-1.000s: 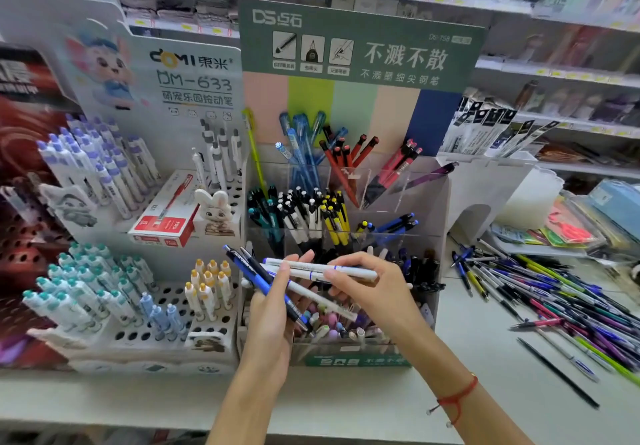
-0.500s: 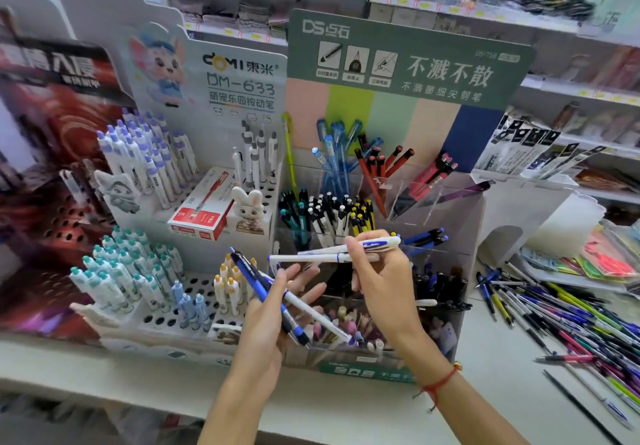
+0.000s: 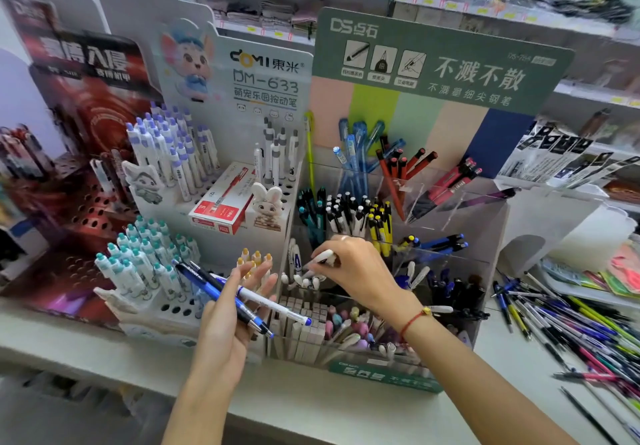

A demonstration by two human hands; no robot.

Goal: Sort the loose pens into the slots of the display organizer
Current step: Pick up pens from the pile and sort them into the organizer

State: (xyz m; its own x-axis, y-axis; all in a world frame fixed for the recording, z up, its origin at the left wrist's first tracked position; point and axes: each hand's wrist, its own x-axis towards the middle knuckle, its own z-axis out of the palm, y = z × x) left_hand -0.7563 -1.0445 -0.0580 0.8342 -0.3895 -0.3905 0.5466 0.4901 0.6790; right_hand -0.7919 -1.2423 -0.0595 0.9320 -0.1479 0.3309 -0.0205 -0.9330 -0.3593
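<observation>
The clear tiered display organizer with a green header stands mid-counter, its slots holding pens grouped by colour. My left hand holds a few pens across its palm: blue, dark and one white with a blue tip. My right hand pinches white pens and points them down into a front-left slot where other white pens stand. A heap of loose pens lies on the counter at the right.
A white pen stand with purple-, teal- and yellow-capped pens stands left of the organizer, carrying a red pen box. A dark red perforated display is further left. Shelves with stationery run behind.
My right hand has carried the white pens from level above my left hand down and left into the front-left slot. The view has shifted right and closer. My left hand keeps its pens.
</observation>
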